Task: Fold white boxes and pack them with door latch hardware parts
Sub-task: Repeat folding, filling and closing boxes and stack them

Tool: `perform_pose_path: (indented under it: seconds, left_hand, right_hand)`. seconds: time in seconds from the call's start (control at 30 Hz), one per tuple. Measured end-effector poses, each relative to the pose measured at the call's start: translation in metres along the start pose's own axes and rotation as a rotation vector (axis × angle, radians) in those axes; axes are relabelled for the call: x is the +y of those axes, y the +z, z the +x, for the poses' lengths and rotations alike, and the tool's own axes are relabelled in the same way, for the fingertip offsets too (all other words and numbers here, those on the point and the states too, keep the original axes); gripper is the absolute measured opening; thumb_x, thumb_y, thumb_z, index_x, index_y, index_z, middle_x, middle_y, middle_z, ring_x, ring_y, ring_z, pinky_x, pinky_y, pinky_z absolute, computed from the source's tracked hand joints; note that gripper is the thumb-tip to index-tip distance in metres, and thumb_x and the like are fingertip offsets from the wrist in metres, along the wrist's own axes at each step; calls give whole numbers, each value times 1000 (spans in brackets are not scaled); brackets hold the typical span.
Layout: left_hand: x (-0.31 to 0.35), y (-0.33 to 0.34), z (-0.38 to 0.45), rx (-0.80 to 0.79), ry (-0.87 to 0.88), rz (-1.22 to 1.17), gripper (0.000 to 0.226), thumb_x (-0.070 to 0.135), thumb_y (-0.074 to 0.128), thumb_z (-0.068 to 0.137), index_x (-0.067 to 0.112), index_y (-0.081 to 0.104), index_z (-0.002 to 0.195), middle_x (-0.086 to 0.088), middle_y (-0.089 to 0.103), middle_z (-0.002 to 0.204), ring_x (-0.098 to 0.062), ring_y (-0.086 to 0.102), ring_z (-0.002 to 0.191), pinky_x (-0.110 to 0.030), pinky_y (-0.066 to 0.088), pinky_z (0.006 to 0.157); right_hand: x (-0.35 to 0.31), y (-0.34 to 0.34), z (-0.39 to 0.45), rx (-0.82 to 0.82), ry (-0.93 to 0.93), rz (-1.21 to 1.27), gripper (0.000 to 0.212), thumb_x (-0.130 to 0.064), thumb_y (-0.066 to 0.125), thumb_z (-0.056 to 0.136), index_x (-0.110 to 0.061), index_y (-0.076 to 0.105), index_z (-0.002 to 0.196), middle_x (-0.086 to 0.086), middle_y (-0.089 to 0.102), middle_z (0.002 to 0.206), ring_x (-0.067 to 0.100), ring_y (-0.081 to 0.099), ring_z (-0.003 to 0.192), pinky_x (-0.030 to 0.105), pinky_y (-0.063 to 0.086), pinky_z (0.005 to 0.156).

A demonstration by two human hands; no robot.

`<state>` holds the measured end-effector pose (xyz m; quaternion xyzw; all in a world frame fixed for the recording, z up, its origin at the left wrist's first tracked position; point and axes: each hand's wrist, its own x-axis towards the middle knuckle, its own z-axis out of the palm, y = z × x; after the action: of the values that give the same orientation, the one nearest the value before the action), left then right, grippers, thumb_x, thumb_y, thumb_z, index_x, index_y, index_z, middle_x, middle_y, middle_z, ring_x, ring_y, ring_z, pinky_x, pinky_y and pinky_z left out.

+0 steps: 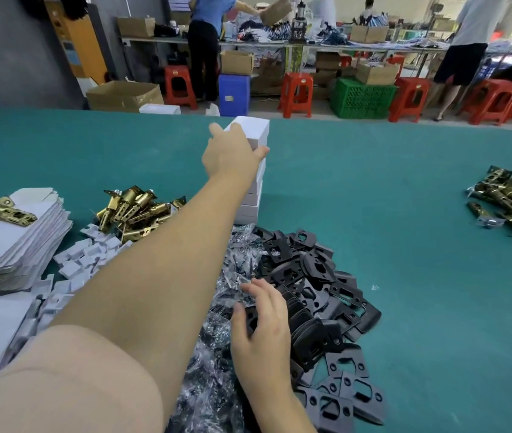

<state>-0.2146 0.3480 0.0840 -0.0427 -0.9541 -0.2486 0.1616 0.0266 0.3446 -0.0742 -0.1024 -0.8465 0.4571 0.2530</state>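
My left hand (233,153) reaches far out; its grip wraps the top white box (253,131) of the stack (253,195) standing on the green table (404,214). My right hand (261,326) rests loose-fingered, holding nothing, on the black strike plates (317,295) and plastic bags (236,276) nearby. Brass latches (133,210) lie left of the stack.

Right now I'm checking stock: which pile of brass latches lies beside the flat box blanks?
The left brass latch pile, next to the flat box blanks; the other pile sits far right.
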Motion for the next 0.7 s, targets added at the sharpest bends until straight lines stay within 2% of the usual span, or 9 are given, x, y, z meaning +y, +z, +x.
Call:
perform_pose_path:
  seconds: [0.13, 0.33, 0.4, 0.47, 0.53, 0.6, 0.63, 0.67, 0.7]
  left_hand:
    - [3, -4, 3, -9, -8, 53, 61, 62, 68, 87, 15, 55, 124, -10, 45, 128, -29, 51, 82, -37, 38, 68]
    - [1, 2, 12, -9, 3, 131, 66, 65, 64, 87, 19, 52, 133, -11, 46, 132, -30, 56, 113, -38, 36, 85]
    - [2, 3, 10, -20, 15, 169, 73, 67, 58, 90, 25, 41, 147, -12, 42, 140, -32, 53, 119, -41, 36, 93]
    - [3, -1, 0, -3, 55, 204, 79, 67, 47, 95, 31, 20, 159, -16, 31, 154, -34, 46, 127, -44, 34, 101]
    - [-1, -11, -19, 71, 132, 168, 72, 59, 42, 100, 30, 17, 161, -17, 29, 156, -33, 43, 127, -44, 35, 102]
    - [-15, -25, -52, 134, 232, 75, 55, 48, 44, 103, 25, 36, 153, -13, 47, 135, -30, 52, 108, -40, 42, 85]
    - [-25, -32, -72, 144, 261, 19, 41, 44, 44, 104, 22, 50, 138, -7, 55, 115, -28, 56, 93, -36, 42, 71]
    - [-39, -38, -94, 123, 269, -10, 28, 42, 42, 105, 22, 60, 113, 0, 56, 93, -26, 55, 77, -33, 36, 60]
    - [-55, -43, -113, 90, 261, 3, 30, 42, 40, 106, 23, 56, 89, 5, 52, 75, -23, 51, 64, -31, 28, 53]
  right_hand:
    - [1, 0, -1, -9, 1, -6, 25, -22, 61, 101, -22, 65, 126, -18, 49, 133, -12, 34, 134, 1, 23, 106]
    - [2, 1, -2, -24, -9, -23, 24, -22, 61, 101, -22, 66, 125, -18, 49, 133, -11, 33, 134, 3, 24, 106]
    - [3, 1, -1, -23, -16, -27, 23, -21, 62, 101, -22, 67, 124, -17, 50, 133, -10, 34, 134, 3, 24, 106]
    - [3, 0, 0, -22, -21, -29, 22, -20, 63, 100, -21, 68, 122, -17, 50, 131, -7, 37, 133, 3, 24, 106]
    - [3, -1, 0, -24, -21, -33, 21, -18, 64, 100, -20, 69, 120, -16, 50, 129, -5, 40, 131, 0, 24, 103]
    - [3, -2, 1, -31, -19, -34, 21, -18, 64, 100, -18, 69, 120, -14, 51, 129, -5, 41, 128, -2, 23, 101]
    - [3, -2, 1, -36, -18, -37, 21, -18, 63, 100, -18, 69, 119, -13, 52, 129, -5, 41, 128, -2, 24, 100]
    - [2, -3, 2, -42, -17, -42, 20, -19, 63, 100, -18, 70, 119, -12, 52, 129, -4, 41, 128, 0, 24, 101]
    - [2, -3, 3, -48, -17, -48, 20, -20, 63, 100, -17, 70, 119, -12, 53, 128, -1, 41, 129, 2, 23, 103]
